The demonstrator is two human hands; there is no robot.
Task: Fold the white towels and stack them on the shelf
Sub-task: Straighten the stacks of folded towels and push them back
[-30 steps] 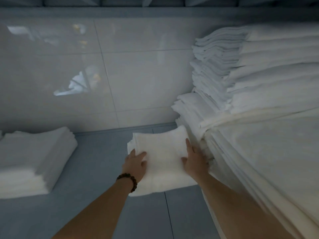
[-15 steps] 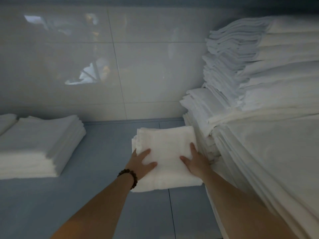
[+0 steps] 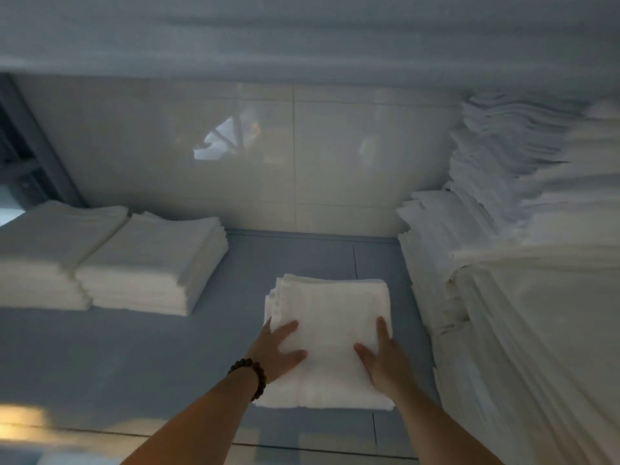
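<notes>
Hands come first: our left hand point(image 3: 276, 350) and right hand point(image 3: 384, 359) both lie flat on the near half of the stack point(image 3: 335, 307), fingers spread, thumbs turned inward toward each other, palms pressing down. Neither hand curls round or pinches anything. A bead bracelet point(image 3: 250, 375) sits on the left wrist. Both forearms reach forward and slightly inward from the bottom of the view, almost straight, wrists low, so we judge the push goes down and away from us.

The stack is a few folded white towels resting on the grey shelf point(image 3: 151, 357), its near edge close to the shelf front. Its right side is just beside the tall heap point(image 3: 503, 313) of linen, though we cannot tell whether they touch. We judge the stack light, soft and springy: it should give under the palms, the layers can slide over one another, and the far left corner shows edges fanned out of line. To move it we would take hold low at both sides, fingers beneath the bottom layer and thumbs on top, rather than pushing the top towel alone.

Further left, well apart, two neat piles point(image 3: 151, 266) stand side by side near the tiled wall point(image 3: 235, 156).
</notes>
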